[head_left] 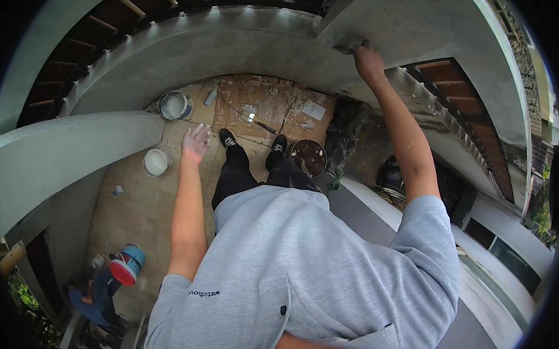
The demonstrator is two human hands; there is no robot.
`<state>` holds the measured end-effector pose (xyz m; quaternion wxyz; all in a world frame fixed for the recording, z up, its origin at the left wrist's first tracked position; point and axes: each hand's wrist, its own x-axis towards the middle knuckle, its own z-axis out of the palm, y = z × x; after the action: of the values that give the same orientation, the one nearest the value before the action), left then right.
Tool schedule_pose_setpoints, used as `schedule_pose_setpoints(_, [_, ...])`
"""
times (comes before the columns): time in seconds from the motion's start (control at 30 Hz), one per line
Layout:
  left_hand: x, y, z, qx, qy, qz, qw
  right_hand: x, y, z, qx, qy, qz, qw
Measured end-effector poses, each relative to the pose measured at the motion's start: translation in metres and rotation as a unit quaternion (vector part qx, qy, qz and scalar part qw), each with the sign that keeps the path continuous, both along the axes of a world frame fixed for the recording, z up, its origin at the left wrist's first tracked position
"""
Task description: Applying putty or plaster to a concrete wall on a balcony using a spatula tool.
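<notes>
Grey wall (420, 25) is rising at one o'clock; I am gripping a trowel (351, 49) there with my right hand (368, 62), pressing flat and slow. My left hand (195, 142) is hanging open.

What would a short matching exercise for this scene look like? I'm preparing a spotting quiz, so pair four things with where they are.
Things:
1. right hand
2. left hand
3. white bucket
4. dark round tub

Places:
A. beside the right shoe
B. spread open in the air
C. raised to the grey wall, holding a tool
D. on the floor below the left hand

Pairs: 1-C, 2-B, 3-D, 4-A
</notes>
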<state>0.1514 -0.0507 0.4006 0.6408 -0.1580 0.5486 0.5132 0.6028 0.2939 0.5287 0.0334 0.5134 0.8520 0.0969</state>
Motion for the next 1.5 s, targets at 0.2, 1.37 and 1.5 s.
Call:
schedule_pose_setpoints(0.2, [-0.003, -0.029, 0.003, -0.005, 0.002, 0.028, 1.000, -0.042, -0.043, 0.069, 0.015, 0.102, -0.010, 0.995])
schedule_pose_setpoints(1.37, [0.032, -0.030, -0.009, -0.012, 0.016, -0.025, 0.999, -0.009, -0.067, 0.052, 0.049, 0.125, -0.017, 0.991])
schedule_pose_setpoints(1.5, [0.030, -0.035, -0.012, -0.043, 0.023, -0.037, 0.998, 0.009, -0.042, 0.045, 0.096, 0.128, 0.010, 0.987])
